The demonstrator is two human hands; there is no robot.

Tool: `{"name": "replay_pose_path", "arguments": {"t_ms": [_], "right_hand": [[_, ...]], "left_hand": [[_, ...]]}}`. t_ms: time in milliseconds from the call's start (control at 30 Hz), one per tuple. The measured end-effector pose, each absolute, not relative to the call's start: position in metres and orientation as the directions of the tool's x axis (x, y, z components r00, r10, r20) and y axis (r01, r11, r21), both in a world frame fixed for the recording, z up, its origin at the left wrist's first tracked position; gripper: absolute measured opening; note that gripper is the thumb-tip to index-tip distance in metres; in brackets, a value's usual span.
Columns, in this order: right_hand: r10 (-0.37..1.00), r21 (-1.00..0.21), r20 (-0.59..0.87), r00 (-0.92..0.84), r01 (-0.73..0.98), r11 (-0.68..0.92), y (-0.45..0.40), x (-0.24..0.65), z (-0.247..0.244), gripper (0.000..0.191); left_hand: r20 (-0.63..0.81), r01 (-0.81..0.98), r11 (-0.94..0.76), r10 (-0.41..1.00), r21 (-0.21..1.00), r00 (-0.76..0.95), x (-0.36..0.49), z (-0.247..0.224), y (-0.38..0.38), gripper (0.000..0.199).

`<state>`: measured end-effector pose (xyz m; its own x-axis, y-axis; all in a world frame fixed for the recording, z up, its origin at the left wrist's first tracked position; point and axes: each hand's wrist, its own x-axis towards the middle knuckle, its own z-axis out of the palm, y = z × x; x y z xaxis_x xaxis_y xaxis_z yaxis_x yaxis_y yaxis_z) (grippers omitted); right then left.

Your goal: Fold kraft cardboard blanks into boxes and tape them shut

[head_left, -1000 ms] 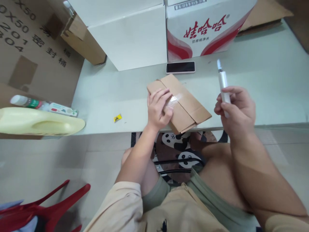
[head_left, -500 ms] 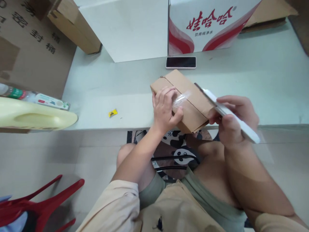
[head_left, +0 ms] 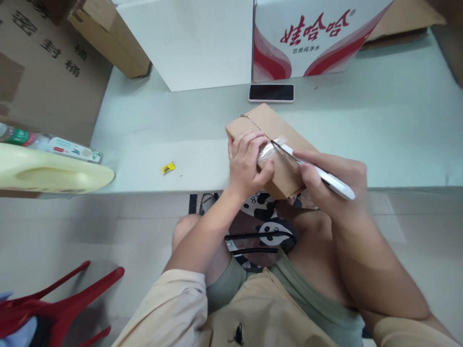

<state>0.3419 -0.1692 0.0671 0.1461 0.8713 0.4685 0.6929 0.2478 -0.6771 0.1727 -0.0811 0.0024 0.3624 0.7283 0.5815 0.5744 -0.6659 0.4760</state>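
A small brown cardboard box (head_left: 285, 127) rests at the table's front edge, its near corner jutting past it. Clear tape (head_left: 266, 152) lies across the seam on its top. My left hand (head_left: 248, 161) is wrapped over the box's left side, fingers on the top and thumb near the tape. In my right hand (head_left: 331, 178) is a white utility knife (head_left: 318, 173), gripped along its handle. The dark blade tip is at the seam, by the tape's upper edge and close to my left fingertips.
A phone (head_left: 271, 93) lies beyond the box, before a white carton with red print (head_left: 314, 43). A small yellow packet (head_left: 168, 167) is to the left. A pale yellow jug (head_left: 54, 168) and a large carton (head_left: 54, 72) stand at far left. A red chair (head_left: 65, 308) is below.
My right hand has moved left with the utility knife, bringing the blade from the box's right edge to the taped seam. My left hand keeps its hold on the box.
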Motion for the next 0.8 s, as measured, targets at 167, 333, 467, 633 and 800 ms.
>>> {"name": "replay_pose_path", "arguments": {"t_ms": [167,333,467,633,800], "right_hand": [[0.846,-0.619,0.518,0.122,0.737,0.273,-0.1641,0.3373,0.0676,0.022],[0.821,-0.617,0.547,0.164,0.742,0.263,-0.1657,0.3397,0.0633,0.025],[0.809,-0.581,0.567,0.153,0.771,0.261,-0.1696,0.3431,0.0608,0.026],[0.8,-0.532,0.591,0.105,0.796,0.289,-0.1678,0.3373,0.0617,0.024],[0.793,-0.523,0.604,0.082,0.791,0.317,-0.1654,0.3347,0.0629,0.024]], "left_hand": [[0.602,0.545,-0.68,0.716,0.49,0.353,0.1727,0.0028,-0.0806,0.044],[0.611,0.553,-0.677,0.715,0.485,0.34,0.1725,0.0082,-0.0824,0.041],[0.609,0.552,-0.684,0.71,0.477,0.354,0.1715,0.009,-0.0822,0.04],[0.616,0.548,-0.692,0.702,0.47,0.358,0.1713,0.0063,-0.0804,0.041],[0.6,0.571,-0.68,0.712,0.46,0.365,0.1712,0.0064,-0.0805,0.041]]}}
